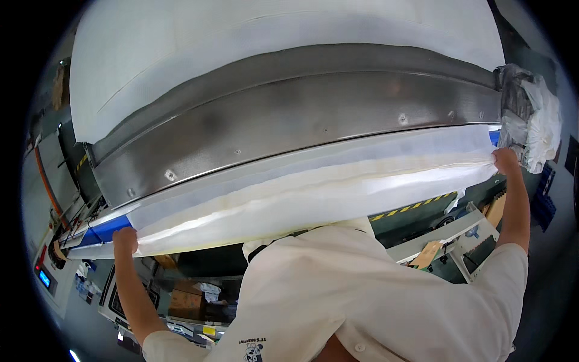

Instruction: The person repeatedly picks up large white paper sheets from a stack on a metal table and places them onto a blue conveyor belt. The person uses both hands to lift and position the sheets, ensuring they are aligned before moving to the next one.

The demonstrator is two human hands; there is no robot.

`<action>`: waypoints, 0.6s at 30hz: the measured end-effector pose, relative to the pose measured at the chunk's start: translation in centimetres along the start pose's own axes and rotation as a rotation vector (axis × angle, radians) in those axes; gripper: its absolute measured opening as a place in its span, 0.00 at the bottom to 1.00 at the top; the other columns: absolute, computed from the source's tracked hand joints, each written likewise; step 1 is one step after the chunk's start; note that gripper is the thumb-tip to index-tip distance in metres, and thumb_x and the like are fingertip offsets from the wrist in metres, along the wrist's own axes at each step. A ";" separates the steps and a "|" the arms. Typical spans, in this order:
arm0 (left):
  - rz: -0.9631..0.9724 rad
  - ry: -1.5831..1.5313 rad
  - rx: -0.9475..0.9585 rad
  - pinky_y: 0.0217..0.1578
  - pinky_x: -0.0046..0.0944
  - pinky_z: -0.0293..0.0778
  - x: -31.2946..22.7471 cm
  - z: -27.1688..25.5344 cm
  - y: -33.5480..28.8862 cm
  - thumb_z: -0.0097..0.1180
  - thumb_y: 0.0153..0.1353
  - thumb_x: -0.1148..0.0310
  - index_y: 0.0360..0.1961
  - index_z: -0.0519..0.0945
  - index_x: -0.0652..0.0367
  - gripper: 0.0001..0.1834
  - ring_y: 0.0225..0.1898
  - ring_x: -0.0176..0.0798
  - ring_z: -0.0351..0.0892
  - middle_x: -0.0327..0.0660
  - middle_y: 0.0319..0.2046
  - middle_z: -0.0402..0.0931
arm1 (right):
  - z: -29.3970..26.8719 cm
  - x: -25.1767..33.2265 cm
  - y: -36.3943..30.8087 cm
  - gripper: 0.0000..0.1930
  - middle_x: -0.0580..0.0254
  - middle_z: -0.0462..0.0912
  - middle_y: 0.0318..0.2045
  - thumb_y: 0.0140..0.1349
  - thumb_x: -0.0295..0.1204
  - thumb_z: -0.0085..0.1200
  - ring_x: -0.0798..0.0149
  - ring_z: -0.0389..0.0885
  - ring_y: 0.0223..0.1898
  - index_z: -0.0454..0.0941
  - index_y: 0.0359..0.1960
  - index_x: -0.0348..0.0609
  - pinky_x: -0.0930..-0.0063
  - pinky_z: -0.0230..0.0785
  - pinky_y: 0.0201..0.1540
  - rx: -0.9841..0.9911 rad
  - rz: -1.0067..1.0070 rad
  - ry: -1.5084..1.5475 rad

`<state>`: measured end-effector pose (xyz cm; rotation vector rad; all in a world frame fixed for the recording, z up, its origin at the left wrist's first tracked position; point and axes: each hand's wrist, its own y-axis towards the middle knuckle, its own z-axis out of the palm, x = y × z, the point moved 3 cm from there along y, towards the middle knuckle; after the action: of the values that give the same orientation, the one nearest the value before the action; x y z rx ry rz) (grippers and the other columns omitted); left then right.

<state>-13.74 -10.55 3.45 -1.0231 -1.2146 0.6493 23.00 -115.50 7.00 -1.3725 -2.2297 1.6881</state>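
Before the grey metal panel (301,111), a wide white fabric sheet (319,193) spans left hand (125,240) to right hand (506,161), fingers grasping its 2 near corners; likely light and limp, best held there.

A cloth (313,193) lies along the near edge of a long panel (325,108), spanning most of its length. Behind, a broad sheet (289,24) borders the panel's far edge. The left hand (125,240) is at the cloth's left end, the right hand (505,161) at its right end, just before a bag (531,117) at the panel's right end. A strip (111,229) extends leftward past the cloth. Before the cloth, a box (187,303) sits left of the person's torso (356,289); a frame (473,230) stands right of it.
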 end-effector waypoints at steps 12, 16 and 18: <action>-0.182 -0.163 -0.009 0.43 0.47 0.75 0.4 1.2 4.2 0.59 0.49 0.66 0.37 0.83 0.55 0.13 0.45 0.49 0.79 0.46 0.43 0.79 | 5.3 0.2 0.9 0.08 0.57 0.79 0.31 0.55 0.30 0.46 0.52 0.76 0.40 0.79 0.30 0.45 0.53 0.67 0.43 0.025 0.034 0.021; -0.538 -0.345 -0.044 0.46 0.51 0.73 5.0 3.9 3.7 0.55 0.55 0.65 0.42 0.81 0.54 0.14 0.48 0.49 0.77 0.46 0.46 0.77 | 4.4 1.4 1.7 0.07 0.56 0.79 0.32 0.54 0.29 0.47 0.52 0.77 0.39 0.79 0.30 0.45 0.56 0.68 0.43 0.046 0.023 0.035; -0.606 -0.389 -0.048 0.47 0.52 0.72 6.6 3.7 3.7 0.51 0.57 0.64 0.45 0.80 0.53 0.15 0.49 0.49 0.76 0.47 0.48 0.76 | 5.4 1.2 1.1 0.07 0.55 0.79 0.32 0.54 0.29 0.47 0.51 0.77 0.39 0.79 0.29 0.45 0.57 0.69 0.44 -0.040 0.009 0.062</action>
<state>-15.16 -2.29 3.13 -0.5229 -1.7870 0.3437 20.31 -118.82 3.34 -1.4250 -2.2398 1.5890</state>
